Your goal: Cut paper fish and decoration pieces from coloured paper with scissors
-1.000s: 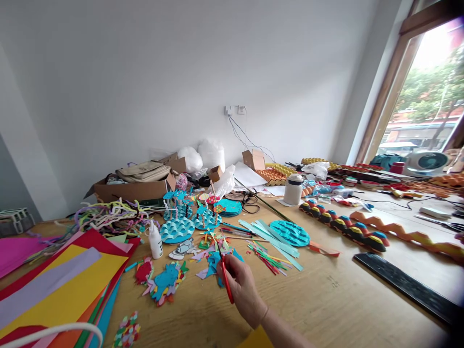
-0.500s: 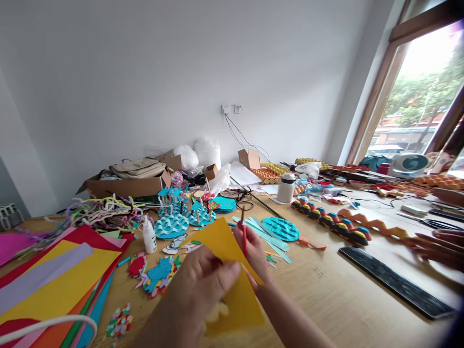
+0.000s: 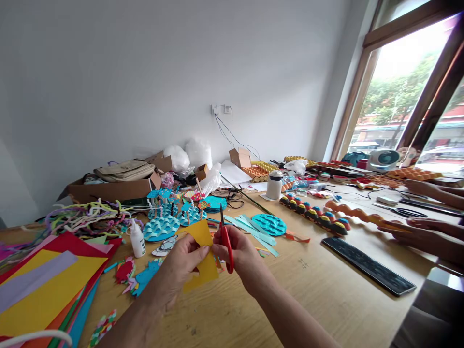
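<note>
My left hand (image 3: 179, 266) pinches a piece of yellow paper (image 3: 201, 253) and holds it upright above the wooden table (image 3: 319, 295). Right beside it, my right hand (image 3: 241, 256) grips red-handled scissors (image 3: 225, 241), their blades pointing up at the paper's right edge. Under both hands lie coloured paper scraps and cut-out fish shapes (image 3: 136, 278).
A stack of coloured paper sheets (image 3: 47, 285) fills the left. A glue bottle (image 3: 137, 239), blue scalloped discs (image 3: 161, 227), pipe cleaners (image 3: 87, 217) and a cardboard box (image 3: 108, 188) sit behind. A black ruler (image 3: 368, 266) lies right. Another person's hands (image 3: 424, 237) rest at far right.
My left hand came into view with the yellow paper and now holds it close to my right hand. The scissors rose to the paper's edge. The camera turned to the right.
</note>
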Available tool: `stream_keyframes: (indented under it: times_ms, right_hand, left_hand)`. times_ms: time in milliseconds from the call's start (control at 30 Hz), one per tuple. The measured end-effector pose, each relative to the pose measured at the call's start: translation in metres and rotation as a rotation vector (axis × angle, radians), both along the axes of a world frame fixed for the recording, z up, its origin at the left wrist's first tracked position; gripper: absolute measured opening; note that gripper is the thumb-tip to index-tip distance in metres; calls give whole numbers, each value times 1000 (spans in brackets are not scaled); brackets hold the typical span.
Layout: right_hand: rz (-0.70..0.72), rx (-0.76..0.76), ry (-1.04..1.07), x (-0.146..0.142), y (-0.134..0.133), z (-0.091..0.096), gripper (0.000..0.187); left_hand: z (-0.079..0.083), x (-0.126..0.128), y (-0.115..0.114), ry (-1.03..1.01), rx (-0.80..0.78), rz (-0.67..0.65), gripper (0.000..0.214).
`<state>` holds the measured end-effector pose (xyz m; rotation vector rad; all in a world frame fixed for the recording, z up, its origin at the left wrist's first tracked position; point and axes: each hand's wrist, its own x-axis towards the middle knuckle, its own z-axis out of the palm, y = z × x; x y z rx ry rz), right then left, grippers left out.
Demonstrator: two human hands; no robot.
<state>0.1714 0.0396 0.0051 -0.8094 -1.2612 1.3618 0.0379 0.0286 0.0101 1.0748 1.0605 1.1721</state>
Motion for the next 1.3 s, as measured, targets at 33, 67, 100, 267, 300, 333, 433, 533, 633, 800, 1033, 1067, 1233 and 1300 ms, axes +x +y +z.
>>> stream_keyframes:
  times_ms: [33, 67, 100, 267, 300, 333, 433, 533, 633, 800, 1033, 1067, 1233, 1300]
  right_hand:
    - [2, -15, 9, -1, 1, -3, 30]
    - [1, -30, 17, -3, 1, -5, 30]
    - [-2, -42, 24, -5, 2, -7, 30]
    - [-25, -26, 4, -10, 5, -12, 27]
    - [-47, 2, -23, -10, 4, -11, 26]
    - [-81, 37, -60, -9, 2, -11, 23]
    - [-142, 131, -197, -2, -10, -8, 22]
    - [47, 31, -296, 3, -25, -10, 28]
    - [155, -111, -329, 1, -33, -19, 25]
    - [179, -194, -377, -6, -31, -33, 21]
    - [226, -234, -390, -4, -25, -29, 28]
    - [240, -250, -382, -3, -25, -28, 30]
    - [284, -296, -305, -1, -21, -28, 33]
    - [274, -303, -279, -2, -22, -29, 33]
  left_hand:
    - [-1, 0, 0, -12, -10, -8, 32]
    - [-2, 1, -1, -21, -13, -12, 33]
    - [-3, 1, -1, -24, -11, -13, 34]
    - [-5, -1, -3, -20, -15, 32, 20]
    - [-6, -3, -3, -22, -17, 51, 17]
    - [-7, -5, -3, -23, -16, 66, 14]
    - [-11, -12, -1, 7, -7, 77, 13]
    - [-14, -18, 2, 31, 0, 96, 12]
    - [-16, -20, 3, 11, 7, 142, 15]
    - [-14, -17, 2, -64, -29, 148, 15]
    - [-12, -19, -1, -55, -65, 162, 19]
    - [-13, -20, -1, -34, -63, 151, 19]
    - [-10, -19, -4, 21, -65, 134, 21]
    - [-8, -17, -6, 45, -83, 176, 25]
